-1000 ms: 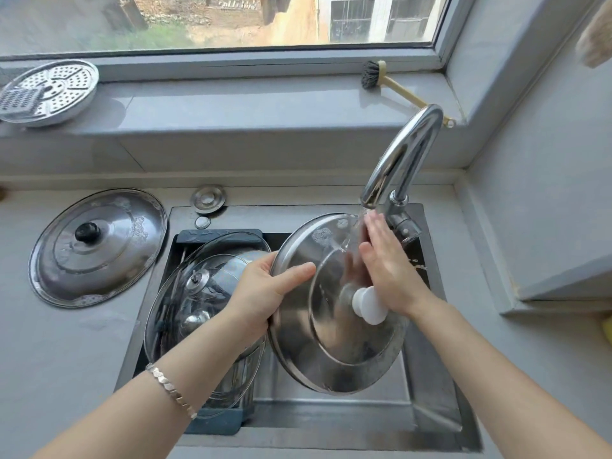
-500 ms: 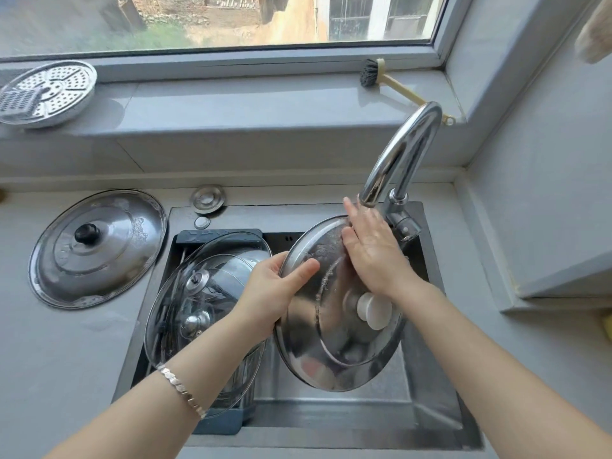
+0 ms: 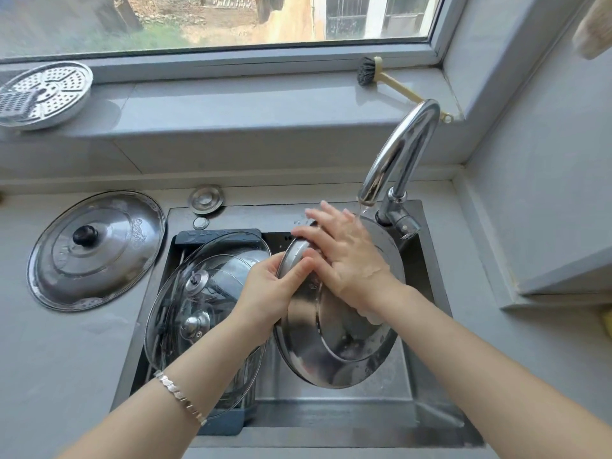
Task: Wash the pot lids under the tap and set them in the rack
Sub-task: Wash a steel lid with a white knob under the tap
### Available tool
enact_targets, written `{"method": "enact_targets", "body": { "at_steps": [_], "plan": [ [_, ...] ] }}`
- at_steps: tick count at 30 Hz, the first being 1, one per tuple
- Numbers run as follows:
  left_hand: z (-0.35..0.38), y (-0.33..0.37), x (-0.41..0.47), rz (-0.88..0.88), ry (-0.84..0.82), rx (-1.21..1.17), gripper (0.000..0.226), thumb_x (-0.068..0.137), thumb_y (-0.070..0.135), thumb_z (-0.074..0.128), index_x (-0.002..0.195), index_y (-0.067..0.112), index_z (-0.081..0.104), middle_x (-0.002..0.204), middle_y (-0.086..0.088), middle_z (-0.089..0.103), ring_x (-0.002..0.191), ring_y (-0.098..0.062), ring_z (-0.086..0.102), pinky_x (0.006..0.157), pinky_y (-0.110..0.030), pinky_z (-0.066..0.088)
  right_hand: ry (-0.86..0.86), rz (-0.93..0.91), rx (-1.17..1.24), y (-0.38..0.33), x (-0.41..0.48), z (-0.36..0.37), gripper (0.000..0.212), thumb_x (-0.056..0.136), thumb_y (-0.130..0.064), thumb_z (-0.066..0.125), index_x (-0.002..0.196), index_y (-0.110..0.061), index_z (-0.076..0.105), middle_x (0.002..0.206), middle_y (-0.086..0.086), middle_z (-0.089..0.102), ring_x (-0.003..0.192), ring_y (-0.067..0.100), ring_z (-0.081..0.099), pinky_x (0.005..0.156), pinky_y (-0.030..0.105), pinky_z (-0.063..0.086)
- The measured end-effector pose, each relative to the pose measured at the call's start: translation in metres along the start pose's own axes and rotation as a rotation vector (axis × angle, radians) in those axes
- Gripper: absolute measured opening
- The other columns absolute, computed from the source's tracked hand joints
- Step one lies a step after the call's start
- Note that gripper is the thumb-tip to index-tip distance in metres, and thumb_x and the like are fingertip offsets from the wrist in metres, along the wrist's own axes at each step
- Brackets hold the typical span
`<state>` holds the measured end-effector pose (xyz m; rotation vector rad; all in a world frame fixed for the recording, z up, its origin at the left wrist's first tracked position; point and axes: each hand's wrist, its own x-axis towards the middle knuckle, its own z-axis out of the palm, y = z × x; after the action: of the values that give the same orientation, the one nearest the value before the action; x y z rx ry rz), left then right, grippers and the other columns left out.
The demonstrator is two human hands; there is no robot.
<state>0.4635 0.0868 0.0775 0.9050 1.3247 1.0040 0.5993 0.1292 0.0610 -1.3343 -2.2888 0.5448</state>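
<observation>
As glass lids [image 3: 198, 293] fill the rack [image 3: 215, 234], tap [image 3: 400, 150] overhangs.

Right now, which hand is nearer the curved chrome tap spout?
Right. The right hand presses the round steel lid below-left of the spout; the left hand grips that lid's rim farther left.

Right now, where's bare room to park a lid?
Free: counter in front of the big lid, left of the sink; counter right of the sink; sill between steamer plate and brush. Crowded: sink, rack of glass lids left, left hand, right hand and held lid under the tap.
</observation>
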Motion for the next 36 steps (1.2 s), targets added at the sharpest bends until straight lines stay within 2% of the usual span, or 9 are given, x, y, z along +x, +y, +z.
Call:
{"method": "enact_targets", "body": {
  "at_steps": [4, 7, 9, 12, 15, 21, 26, 32, 36],
  "plan": [
    [0.0, -0.002, 0.0, 0.006, 0.033, 0.036, 0.007, 0.085, 0.015, 0.062, 0.079, 0.017, 0.067, 0.07, 0.002, 0.07, 0.066, -0.012, 0.063, 0.064, -0.023, 0.052, 0.117, 0.451, 0.176, 0.022, 0.01, -0.006, 0.065, 0.086, -0.049, 0.019, 0.132, -0.01, 0.044, 0.14, 0.009, 0.041, 0.139, 0.026, 0.024, 0.117, 0.041, 0.011],
    [0.001, -0.002, 0.0, 0.022, 0.034, 0.038, 0.005, 0.082, 0.02, 0.064, 0.079, 0.017, 0.067, 0.077, -0.004, 0.069, 0.074, -0.018, 0.061, 0.07, -0.029, 0.051, 0.025, 0.108, 0.053, 0.001, -0.002, 0.004, 0.06, 0.091, -0.049, 0.02, 0.141, -0.018, 0.035, 0.152, 0.001, 0.025, 0.144, 0.02, 0.007, 0.116, 0.039, -0.007],
    [0.004, -0.002, 0.0, 0.022, 0.038, 0.027, 0.004, 0.081, 0.021, 0.065, 0.08, 0.017, 0.068, 0.079, -0.005, 0.07, 0.076, -0.018, 0.063, 0.072, -0.03, 0.052, 0.033, 0.021, 0.038, 0.007, -0.002, 0.002, 0.057, 0.09, -0.05, 0.023, 0.138, -0.025, 0.041, 0.15, -0.001, 0.03, 0.143, 0.02, 0.012, 0.115, 0.04, -0.003],
    [0.004, -0.002, 0.002, 0.03, 0.071, 0.015, 0.004, 0.083, 0.017, 0.066, 0.08, 0.019, 0.069, 0.079, -0.002, 0.072, 0.077, -0.018, 0.064, 0.075, -0.031, 0.053, 0.114, 0.504, 0.311, 0.044, 0.013, -0.005, 0.041, 0.098, -0.041, 0.026, 0.127, -0.02, 0.047, 0.134, 0.007, 0.044, 0.135, 0.024, 0.029, 0.116, 0.043, 0.015],
    [0.003, 0.0, 0.006, 0.068, 0.117, 0.035, 0.006, 0.081, 0.024, 0.069, 0.08, 0.018, 0.068, 0.084, -0.009, 0.069, 0.08, -0.021, 0.061, 0.08, -0.039, 0.051, -0.037, 0.932, 0.443, 0.065, 0.021, -0.005, 0.057, 0.098, -0.045, 0.015, 0.141, -0.01, 0.032, 0.147, 0.017, 0.032, 0.137, 0.03, 0.028, 0.113, 0.04, 0.018],
    [0.022, 0.003, 0.016, 0.011, 0.208, -0.078, 0.025, 0.078, 0.04, 0.06, 0.076, 0.016, 0.065, 0.081, -0.011, 0.065, 0.079, -0.022, 0.058, 0.075, -0.037, 0.05, 0.14, 0.331, 0.125, -0.013, 0.024, 0.012, 0.059, 0.095, -0.037, 0.018, 0.146, -0.007, 0.023, 0.154, 0.016, 0.019, 0.144, 0.026, 0.013, 0.118, 0.037, 0.006],
    [0.011, 0.018, 0.032, -0.081, 0.375, -0.368, 0.026, 0.089, 0.036, 0.056, 0.081, 0.012, 0.062, 0.073, -0.004, 0.069, 0.069, -0.017, 0.066, 0.069, -0.027, 0.056, 0.184, -0.104, -0.079, -0.026, -0.027, 0.046, 0.049, 0.095, -0.028, 0.031, 0.137, -0.005, 0.038, 0.146, 0.013, 0.037, 0.14, 0.022, 0.025, 0.116, 0.037, 0.016],
    [0.008, 0.013, 0.02, -0.011, 0.314, -0.297, 0.019, 0.088, 0.031, 0.056, 0.085, 0.014, 0.065, 0.067, 0.003, 0.072, 0.062, -0.009, 0.067, 0.061, -0.021, 0.056, 0.162, 0.078, 0.051, -0.022, -0.006, 0.024, 0.061, 0.094, -0.046, 0.022, 0.144, -0.011, 0.029, 0.153, 0.008, 0.023, 0.144, 0.016, 0.009, 0.116, 0.024, -0.004],
    [0.009, 0.015, 0.02, -0.026, 0.318, -0.354, 0.02, 0.09, 0.03, 0.055, 0.086, 0.014, 0.066, 0.071, 0.003, 0.073, 0.069, -0.009, 0.069, 0.068, -0.021, 0.057, 0.212, -0.046, -0.017, -0.038, 0.008, 0.02, 0.053, 0.091, -0.03, 0.032, 0.137, -0.005, 0.042, 0.146, 0.011, 0.039, 0.139, 0.026, 0.03, 0.115, 0.036, 0.014]
  ]
}}
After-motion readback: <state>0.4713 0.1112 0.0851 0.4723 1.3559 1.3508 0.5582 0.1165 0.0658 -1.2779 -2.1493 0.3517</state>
